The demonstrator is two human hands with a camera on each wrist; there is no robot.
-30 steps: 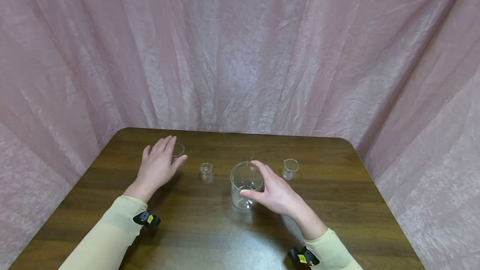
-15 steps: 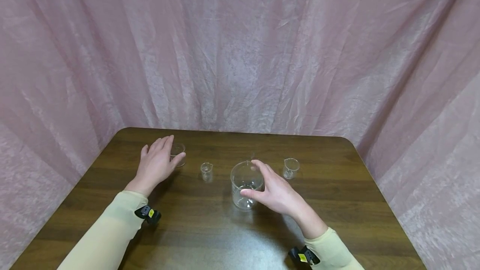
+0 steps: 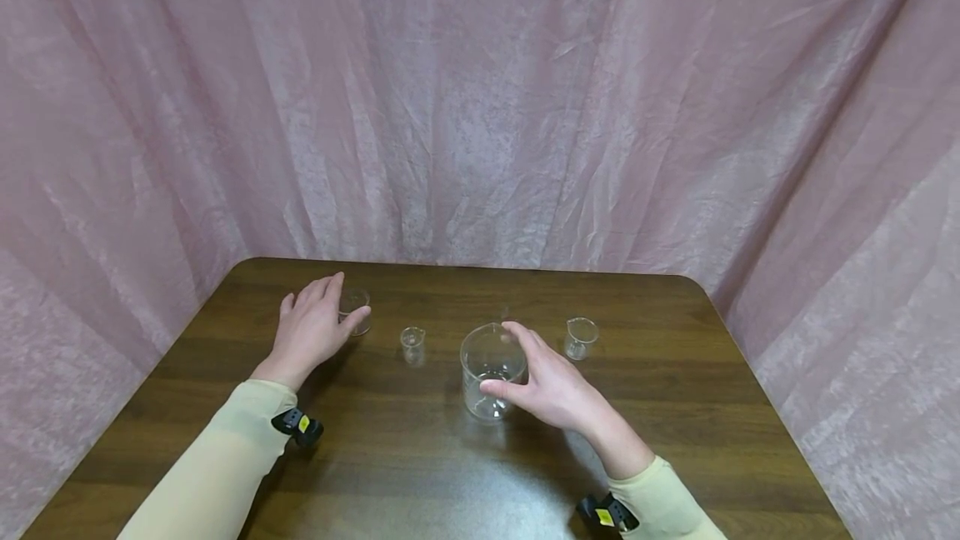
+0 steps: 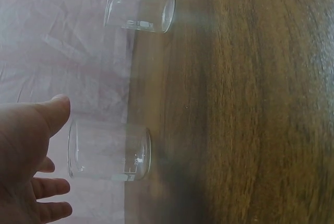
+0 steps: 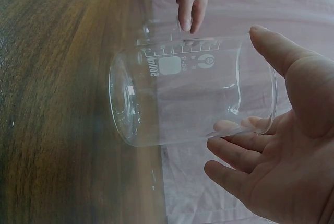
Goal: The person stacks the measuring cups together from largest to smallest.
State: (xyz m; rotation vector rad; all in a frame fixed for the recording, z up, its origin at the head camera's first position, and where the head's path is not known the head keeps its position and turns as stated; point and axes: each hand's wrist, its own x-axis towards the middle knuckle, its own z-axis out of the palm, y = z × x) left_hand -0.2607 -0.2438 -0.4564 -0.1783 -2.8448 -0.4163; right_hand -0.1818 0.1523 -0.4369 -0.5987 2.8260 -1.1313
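A large clear glass beaker [image 3: 487, 398] stands upright at the middle of the table, and a 500 ml mark shows in the right wrist view. My right hand [image 3: 555, 386] holds it near the rim, the thumb on the near side and the fingers [image 5: 235, 153] round the far side. At the far left, my left hand [image 3: 311, 332] is spread beside a smaller glass beaker [image 3: 356, 300]. In the left wrist view the thumb lies above that beaker [image 4: 109, 151] and the fingers below, close to its rim. The left hand holds nothing.
A tiny glass beaker [image 3: 413, 346] stands between the hands. Another small beaker [image 3: 581, 340] is to the right, behind the right hand. Faint glass shows behind the large beaker. A pink curtain [image 3: 480, 107] hangs behind the wooden table [image 3: 420, 473].
The left hand has shifted slightly left, so more of the smaller beaker shows between thumb and fingers. The right hand and the large beaker have stayed in place.
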